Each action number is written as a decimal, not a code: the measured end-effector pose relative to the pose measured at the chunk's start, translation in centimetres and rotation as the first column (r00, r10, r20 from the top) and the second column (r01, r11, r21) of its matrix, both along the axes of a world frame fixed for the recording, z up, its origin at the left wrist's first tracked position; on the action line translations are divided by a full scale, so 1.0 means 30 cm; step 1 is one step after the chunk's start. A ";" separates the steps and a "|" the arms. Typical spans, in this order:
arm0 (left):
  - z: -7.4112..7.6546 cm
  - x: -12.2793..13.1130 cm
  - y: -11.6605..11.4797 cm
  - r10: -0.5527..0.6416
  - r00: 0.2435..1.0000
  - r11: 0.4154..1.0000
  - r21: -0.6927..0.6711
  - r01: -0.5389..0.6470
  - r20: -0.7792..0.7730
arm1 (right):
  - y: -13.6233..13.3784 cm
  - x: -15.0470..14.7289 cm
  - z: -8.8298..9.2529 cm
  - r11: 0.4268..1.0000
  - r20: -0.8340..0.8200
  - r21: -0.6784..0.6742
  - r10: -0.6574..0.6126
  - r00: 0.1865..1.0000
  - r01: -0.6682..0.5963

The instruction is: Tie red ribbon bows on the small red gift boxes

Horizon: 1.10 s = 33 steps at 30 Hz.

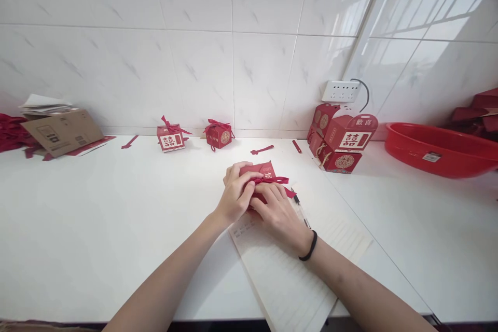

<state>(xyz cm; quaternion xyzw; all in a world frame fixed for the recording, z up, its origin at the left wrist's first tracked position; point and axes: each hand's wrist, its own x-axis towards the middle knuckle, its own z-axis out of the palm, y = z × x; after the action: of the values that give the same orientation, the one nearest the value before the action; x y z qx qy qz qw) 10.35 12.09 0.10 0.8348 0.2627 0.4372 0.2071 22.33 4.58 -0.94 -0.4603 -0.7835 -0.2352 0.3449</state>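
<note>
Between my hands, at the middle of the counter, is a small red gift box [268, 168] with gold lettering. A red ribbon [280, 180] lies across its top, its tails sticking out to the right. My left hand [236, 192] curls round the box's left side, thumb pressed near the ribbon. From the front right, my right hand [279, 212] bends its closed fingers over the box. The fingers cover much of the box, and whether the right ones also pinch ribbon is hidden. Under the right forearm lies a lined paper pad [288, 275], with a pen [301, 210] on it.
Two ribbon-tied red boxes [171, 136] [219, 135] stand near the wall. Larger red boxes [346, 137] are stacked at right, below a power socket [341, 91]. A red basin [439, 150] sits farther right, a cardboard box [64, 132] far left. Red strips [262, 150] lie about.
</note>
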 end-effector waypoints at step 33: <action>0.013 0.028 -0.018 0.112 0.992 0.982 -0.156 -0.103 0.054 | -0.011 -0.030 -0.014 0.924 -0.063 0.156 0.363 0.930 -0.350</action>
<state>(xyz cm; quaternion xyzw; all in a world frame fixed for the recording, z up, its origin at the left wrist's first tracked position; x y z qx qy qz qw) 11.20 11.57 0.48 0.7870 0.3335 0.4523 0.2545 21.43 4.26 -1.37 -0.2943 -0.8190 -0.2027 0.4489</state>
